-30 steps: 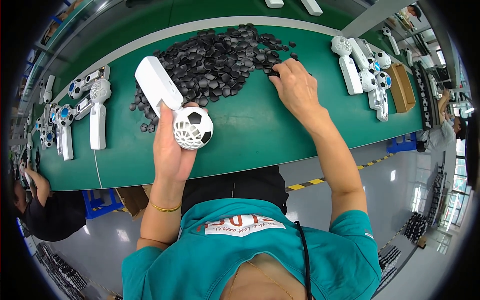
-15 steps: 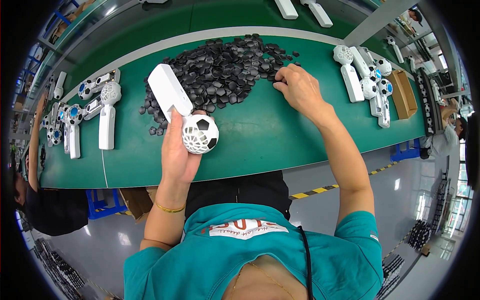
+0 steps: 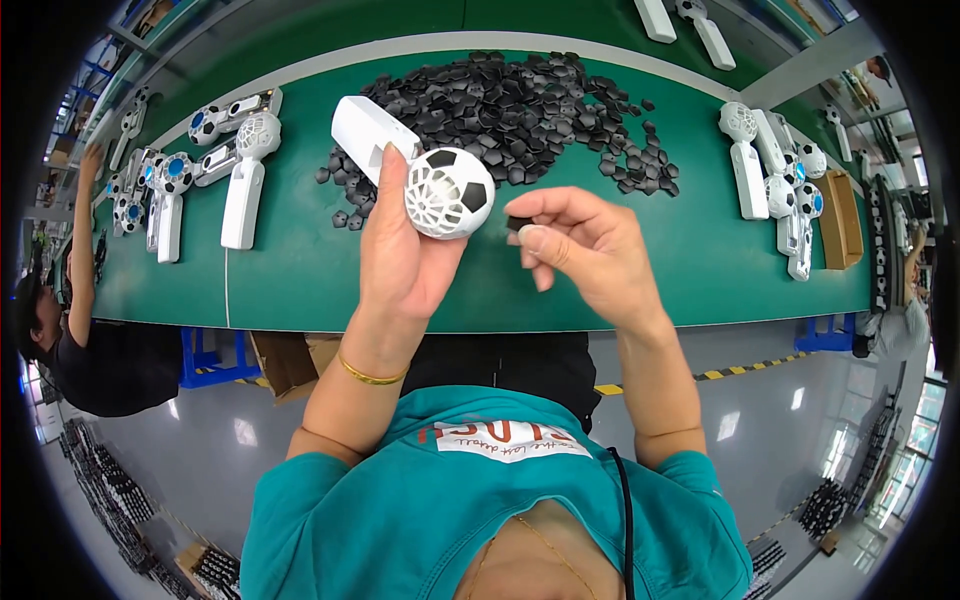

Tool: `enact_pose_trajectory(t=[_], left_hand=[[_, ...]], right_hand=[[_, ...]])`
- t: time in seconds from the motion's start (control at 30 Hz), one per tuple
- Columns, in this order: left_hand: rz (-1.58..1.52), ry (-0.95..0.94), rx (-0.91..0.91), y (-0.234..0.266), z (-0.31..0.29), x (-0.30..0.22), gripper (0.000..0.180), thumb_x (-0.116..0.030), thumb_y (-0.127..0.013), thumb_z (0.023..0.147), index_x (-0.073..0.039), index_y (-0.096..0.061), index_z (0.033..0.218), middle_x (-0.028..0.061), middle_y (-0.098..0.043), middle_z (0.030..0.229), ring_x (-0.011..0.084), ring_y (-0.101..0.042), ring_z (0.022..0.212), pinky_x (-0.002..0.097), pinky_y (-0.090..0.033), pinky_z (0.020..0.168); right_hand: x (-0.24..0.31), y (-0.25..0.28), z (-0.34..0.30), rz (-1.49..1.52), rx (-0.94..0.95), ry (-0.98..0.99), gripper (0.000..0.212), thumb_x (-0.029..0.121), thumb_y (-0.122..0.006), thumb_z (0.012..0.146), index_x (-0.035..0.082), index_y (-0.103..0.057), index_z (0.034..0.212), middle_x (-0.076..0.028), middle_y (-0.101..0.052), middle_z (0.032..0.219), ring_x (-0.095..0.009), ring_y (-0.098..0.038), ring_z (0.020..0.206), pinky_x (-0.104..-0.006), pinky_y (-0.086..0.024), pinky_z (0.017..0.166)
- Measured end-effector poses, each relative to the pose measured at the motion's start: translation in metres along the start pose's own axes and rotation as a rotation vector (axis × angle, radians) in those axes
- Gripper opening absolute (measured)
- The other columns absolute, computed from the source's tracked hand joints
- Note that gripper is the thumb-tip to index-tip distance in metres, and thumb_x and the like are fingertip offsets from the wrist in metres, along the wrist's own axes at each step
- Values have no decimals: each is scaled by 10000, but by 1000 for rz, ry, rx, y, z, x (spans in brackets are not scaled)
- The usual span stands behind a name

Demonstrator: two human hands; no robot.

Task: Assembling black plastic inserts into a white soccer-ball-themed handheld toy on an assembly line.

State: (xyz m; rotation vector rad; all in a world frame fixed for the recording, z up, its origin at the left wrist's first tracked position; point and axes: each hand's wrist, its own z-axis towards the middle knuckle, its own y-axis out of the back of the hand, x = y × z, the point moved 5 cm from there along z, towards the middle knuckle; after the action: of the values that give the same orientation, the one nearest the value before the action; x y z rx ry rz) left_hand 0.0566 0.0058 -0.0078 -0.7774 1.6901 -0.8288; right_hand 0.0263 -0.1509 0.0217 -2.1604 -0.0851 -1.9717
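My left hand (image 3: 405,250) is closed round a white handheld fan (image 3: 449,194) with a round, soccer-ball-like head and a blocky white handle. The vented grille faces up toward me, and black pentagon patches sit on part of the ball. Just right of the ball, my right hand (image 3: 585,245) pinches a small black pentagon piece (image 3: 519,223) between thumb and fingertips, apart from the fan. Beyond both hands spreads a heap of loose black pentagon pieces (image 3: 510,110) on the green tabletop (image 3: 560,312).
Several white ball-headed fans (image 3: 243,190) lie at the left, some with blue discs. More fans (image 3: 746,170) lie at the right beside an open cardboard box (image 3: 840,220). Another person (image 3: 110,350) reaches over the table at far left. A pale rail borders the far edge.
My right hand has come from the heap's right side toward the fan, now with a black pentagon piece in its fingers. Some pieces have spread rightward. The whole view has shifted somewhat.
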Motion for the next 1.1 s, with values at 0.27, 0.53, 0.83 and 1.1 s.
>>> enact_pose_trajectory(t=[0.27,0.53,0.83,1.1], left_hand=[[-49,12,10,-12,0,8,359,-423,-416,999,-103,-504,1136,36,-603,1033,161,-580,973,339,-491,846],[-89,42,-22,-17,-3,18,367,-428,-418,997,-91,-517,1100,32,-604,1024,159,-578,960,340,-485,838],[-92,-76,-12,-14,-7,16,363,-409,-433,996,-77,-513,1119,44,-603,1044,166,-582,986,357,-485,872],[-67,-118,4,-15,-11,16,373,-390,-410,1006,-70,-479,1184,56,-586,1114,177,-569,1053,370,-478,925]], right_hand=[[-15,-26,-7,-10,-142,395,168,9,-639,873,-21,-639,1038,-51,-615,843,-82,-574,664,-195,-471,519],[-17,-32,-6,9,-332,528,114,-3,-663,857,-25,-591,942,-44,-597,848,-81,-574,665,-197,-486,570],[-16,-27,-2,-236,-419,651,232,75,-706,842,0,-553,999,-82,-590,981,-114,-581,873,-254,-487,710],[-16,-25,10,-204,-242,614,470,134,-673,865,-8,-472,1266,-149,-534,1258,-220,-537,1123,-339,-445,923]])
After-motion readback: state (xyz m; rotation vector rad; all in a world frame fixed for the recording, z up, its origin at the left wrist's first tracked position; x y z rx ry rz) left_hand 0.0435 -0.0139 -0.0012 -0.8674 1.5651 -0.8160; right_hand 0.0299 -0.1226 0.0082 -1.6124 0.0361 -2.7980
